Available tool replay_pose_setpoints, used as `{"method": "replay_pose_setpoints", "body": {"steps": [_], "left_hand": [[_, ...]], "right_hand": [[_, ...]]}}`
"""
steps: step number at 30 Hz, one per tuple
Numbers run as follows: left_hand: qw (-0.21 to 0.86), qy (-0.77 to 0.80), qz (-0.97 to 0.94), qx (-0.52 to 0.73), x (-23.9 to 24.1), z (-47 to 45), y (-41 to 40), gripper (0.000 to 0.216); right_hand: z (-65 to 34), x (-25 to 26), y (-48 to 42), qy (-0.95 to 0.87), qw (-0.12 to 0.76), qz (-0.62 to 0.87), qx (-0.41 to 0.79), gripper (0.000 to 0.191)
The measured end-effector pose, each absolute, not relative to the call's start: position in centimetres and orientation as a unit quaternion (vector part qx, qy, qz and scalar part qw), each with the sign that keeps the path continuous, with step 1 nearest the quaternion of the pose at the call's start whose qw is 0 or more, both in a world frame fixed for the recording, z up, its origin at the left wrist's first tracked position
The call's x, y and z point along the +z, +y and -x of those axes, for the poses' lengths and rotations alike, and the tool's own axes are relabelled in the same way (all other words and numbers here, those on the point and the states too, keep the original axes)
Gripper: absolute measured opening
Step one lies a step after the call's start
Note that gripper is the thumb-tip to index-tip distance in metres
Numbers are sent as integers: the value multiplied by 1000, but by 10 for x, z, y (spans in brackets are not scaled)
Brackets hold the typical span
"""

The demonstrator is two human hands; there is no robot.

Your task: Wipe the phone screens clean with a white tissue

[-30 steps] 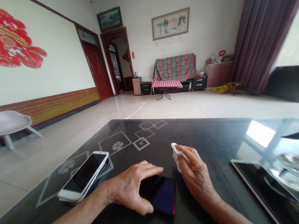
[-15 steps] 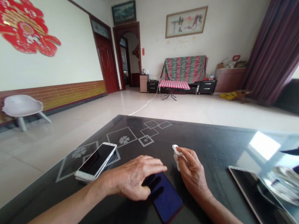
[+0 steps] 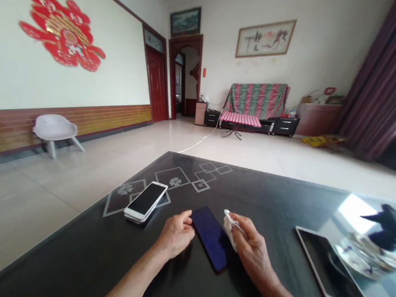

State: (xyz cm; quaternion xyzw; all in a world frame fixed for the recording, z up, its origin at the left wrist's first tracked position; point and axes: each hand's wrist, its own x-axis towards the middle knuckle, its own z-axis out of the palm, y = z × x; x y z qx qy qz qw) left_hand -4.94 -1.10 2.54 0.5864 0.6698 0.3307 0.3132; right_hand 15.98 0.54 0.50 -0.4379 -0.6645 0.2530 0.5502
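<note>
A smartphone (image 3: pixel 210 238) with a dark, bluish screen lies face up on the black table in front of me. My left hand (image 3: pixel 177 233) is at its upper left edge, fingers curled and closed against that side. On the other side, my right hand (image 3: pixel 253 247) pinches a crumpled white tissue (image 3: pixel 229 226) between thumb and fingers, close to the phone's right edge. To the left lies a white phone (image 3: pixel 146 200), stacked on another pale device that is mostly hidden.
On the right of the glossy table (image 3: pixel 270 197) lies a white-framed tablet (image 3: pixel 340 274). Beyond it stand a clear glass dish (image 3: pixel 366 258) and a black, pointed object (image 3: pixel 388 227). A white chair (image 3: pixel 55 128) stands on the floor at left.
My left hand has drawn back from above the smartphone to its left edge, its fingers curling closed. My right hand still has the tissue beside the phone. The view has shifted left.
</note>
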Motion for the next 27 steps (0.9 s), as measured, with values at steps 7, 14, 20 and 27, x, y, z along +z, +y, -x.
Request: {"method": "replay_pose_setpoints", "body": {"steps": [7,14,20,27], "left_hand": [[314,653,-600,340,23,27,-11,52],[237,618,-646,381,4,30,-12,43],[173,564,-678,438,-11,28,-12,39],[155,552,-690,442,-11,29,-14,38]], "right_hand": [[-158,9,-29,-651,533,447,304,29],[-174,-1,-28,-686,525,465,193,27],[-180,-6,-15,-698,515,488,102,26],[-180,-6,-11,-686,509,513,82,26]]}}
